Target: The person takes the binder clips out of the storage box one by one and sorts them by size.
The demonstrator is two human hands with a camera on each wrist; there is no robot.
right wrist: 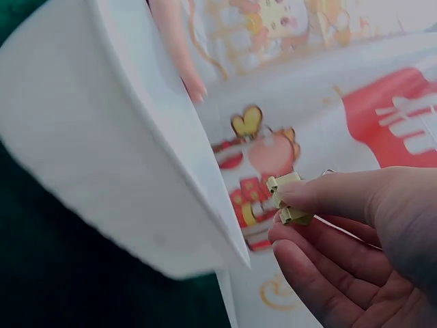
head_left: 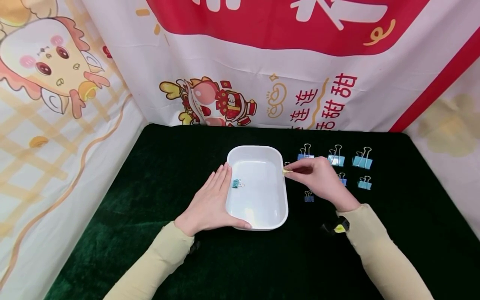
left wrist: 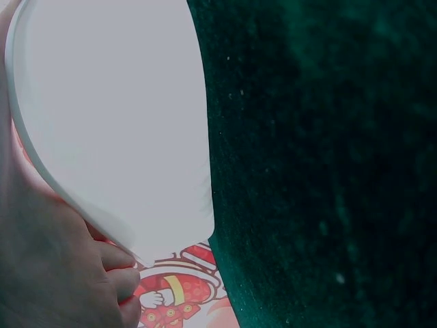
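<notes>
A white plastic tray [head_left: 258, 228] stands on the dark green cloth, with a small teal binder clip [head_left: 236, 183] lying inside near its left wall. My left hand [head_left: 210, 204] rests against the tray's left side, fingers straight along the wall and thumb at the near rim. Between thumb and fingertips, my right hand [head_left: 322, 179] pinches a small yellow binder clip [right wrist: 293, 198] just outside the tray's right rim. The right wrist view shows this clip close to the rim, its wire handles partly hidden by the fingers.
Right of the tray, several binder clips stand in rows: a blue one [head_left: 305, 157], a light blue one [head_left: 336, 161] and a teal one [head_left: 362, 162] at the back, with smaller teal [head_left: 364, 183] and dark blue [head_left: 309, 199] ones nearer. A printed cloth [head_left: 225, 62] hangs behind.
</notes>
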